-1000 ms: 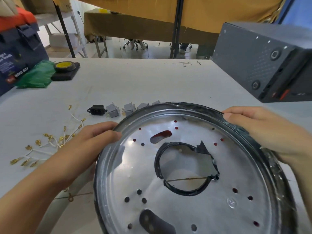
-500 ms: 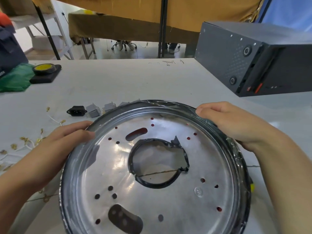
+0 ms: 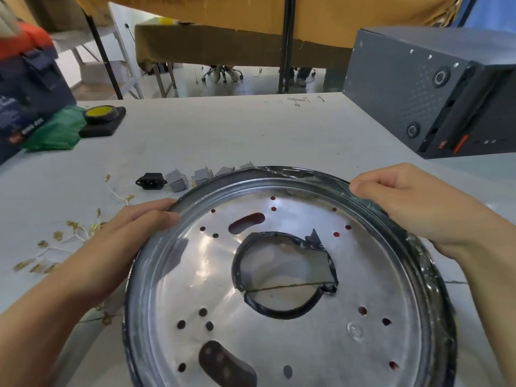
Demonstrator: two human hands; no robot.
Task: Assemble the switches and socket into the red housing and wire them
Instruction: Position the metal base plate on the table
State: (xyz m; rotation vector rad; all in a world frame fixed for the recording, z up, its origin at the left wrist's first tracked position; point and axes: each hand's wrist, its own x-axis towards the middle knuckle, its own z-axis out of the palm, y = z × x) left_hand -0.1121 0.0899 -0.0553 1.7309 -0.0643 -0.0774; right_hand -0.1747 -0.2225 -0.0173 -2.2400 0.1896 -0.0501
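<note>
Head view. A large round metal housing [image 3: 284,275], its rim wrapped in dark film, fills the near half of the white counter [image 3: 223,135]. Its silvery perforated face is turned up toward the camera; red shows through several small holes, and a jagged central opening edged in black lets the counter be seen through it. Being circular, it shows no long axis; the face tilts slightly, far edge higher.

The left hand [image 3: 134,230] holds the rim on the left side, fingers laid over the edge and the thumb hidden, so how tight the grip is cannot be told. The right hand [image 3: 413,202] is curled over the far right rim, its grip clamped on the film-covered edge.

Just beyond the far left rim lies a black socket [image 3: 149,181] beside a row of grey switches [image 3: 176,182]; the rim hides the right end of that row. White wires with brass terminals [image 3: 55,241] are scattered near the counter's left edge, partly hidden by the left forearm. At the far left corner stand a green bag [image 3: 55,132], a black block with a yellow disc [image 3: 102,115] and a dark toolbox [image 3: 25,88]. A dark grey case [image 3: 418,101] occupies the far right corner.
</note>
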